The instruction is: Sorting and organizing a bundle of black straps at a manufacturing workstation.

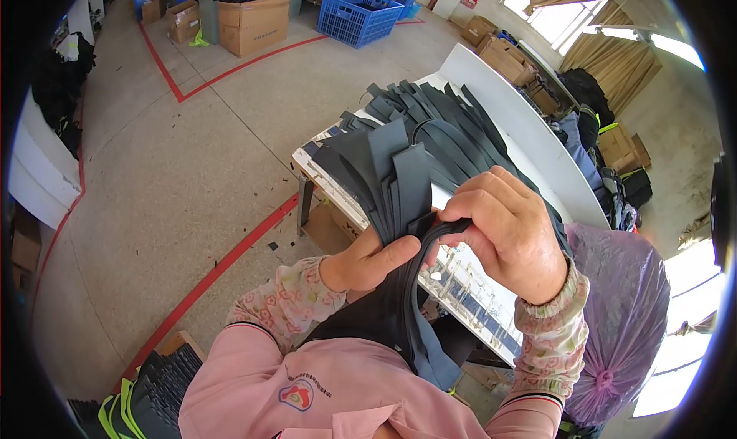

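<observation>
My left hand point(370, 262) is closed round a bundle of dark grey fabric strips point(395, 179), with the thumb pressed across them. The strips fan out above this hand, and their other ends hang down over my lap. My right hand point(503, 228) pinches a bent dark strip point(445, 228) beside the bundle, close to the left thumb. Its fingertips are partly hidden by the strip and the curled fingers. Beyond both hands, a thick pile of similar dark grey strips point(468, 143) lies on the white table point(491, 307).
A raised white panel point(530, 135) runs along the table's far right side. At right stands a tied purple plastic bag point(618, 308). Stacked dark pieces with yellow-green bands point(150, 397) sit low at left. A blue crate point(359, 18) and cardboard box point(253, 23) are farther back.
</observation>
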`<state>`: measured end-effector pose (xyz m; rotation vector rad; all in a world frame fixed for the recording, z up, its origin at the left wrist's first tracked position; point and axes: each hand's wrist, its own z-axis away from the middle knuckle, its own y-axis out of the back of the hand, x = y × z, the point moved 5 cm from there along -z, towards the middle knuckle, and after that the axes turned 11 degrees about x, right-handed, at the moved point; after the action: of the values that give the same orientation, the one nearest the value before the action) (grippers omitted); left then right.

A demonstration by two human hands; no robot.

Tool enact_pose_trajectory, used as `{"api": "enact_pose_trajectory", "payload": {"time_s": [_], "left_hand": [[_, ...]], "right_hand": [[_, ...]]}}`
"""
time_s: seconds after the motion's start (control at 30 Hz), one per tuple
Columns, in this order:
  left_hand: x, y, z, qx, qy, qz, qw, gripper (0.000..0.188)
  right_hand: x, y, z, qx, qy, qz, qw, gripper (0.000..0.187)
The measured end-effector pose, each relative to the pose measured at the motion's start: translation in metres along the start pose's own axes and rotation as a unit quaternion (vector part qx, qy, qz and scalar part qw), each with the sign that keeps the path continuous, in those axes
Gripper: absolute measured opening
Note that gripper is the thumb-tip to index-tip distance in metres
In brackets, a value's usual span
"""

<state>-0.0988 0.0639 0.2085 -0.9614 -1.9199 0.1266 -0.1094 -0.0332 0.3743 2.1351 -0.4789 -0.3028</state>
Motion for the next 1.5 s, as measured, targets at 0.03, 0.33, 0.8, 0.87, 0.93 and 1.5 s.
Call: {"api": "enact_pose_trajectory", "payload": {"time_s": [0.03, 0.33, 0.8, 0.87, 0.93, 1.5], "left_hand": [[0.002, -0.002, -0.002, -0.013, 0.001, 0.030, 0.999, 0.038], [0.001, 0.001, -0.007, -0.016, 0.003, 0.093, 0.996, 0.035], [-0.004, 0.005, 0.003, -0.022, 0.040, 0.082, 0.996, 0.051], [-0.003, 0.004, 0.000, 0.003, 0.061, 0.053, 0.997, 0.054], [-0.001, -0.006, -0.002, -0.068, 0.068, 0.088, 0.991, 0.056], [0.001, -0.004, -0.004, -0.049, 0.026, 0.099, 0.994, 0.052]], "right_hand": [[0.000, 0.000, 0.000, 0.005, 0.001, -0.010, 1.000, 0.035], [-0.007, -0.016, 0.003, -0.019, 0.009, 0.011, 1.000, 0.029], [-0.004, -0.014, 0.003, -0.030, 0.017, 0.031, 0.999, 0.033], [-0.002, 0.003, -0.007, -0.030, -0.002, 0.016, 0.999, 0.031], [0.006, 0.016, -0.010, 0.002, -0.045, -0.047, 0.998, 0.029], [-0.001, -0.005, -0.009, -0.017, -0.025, -0.035, 0.999, 0.040]]}}
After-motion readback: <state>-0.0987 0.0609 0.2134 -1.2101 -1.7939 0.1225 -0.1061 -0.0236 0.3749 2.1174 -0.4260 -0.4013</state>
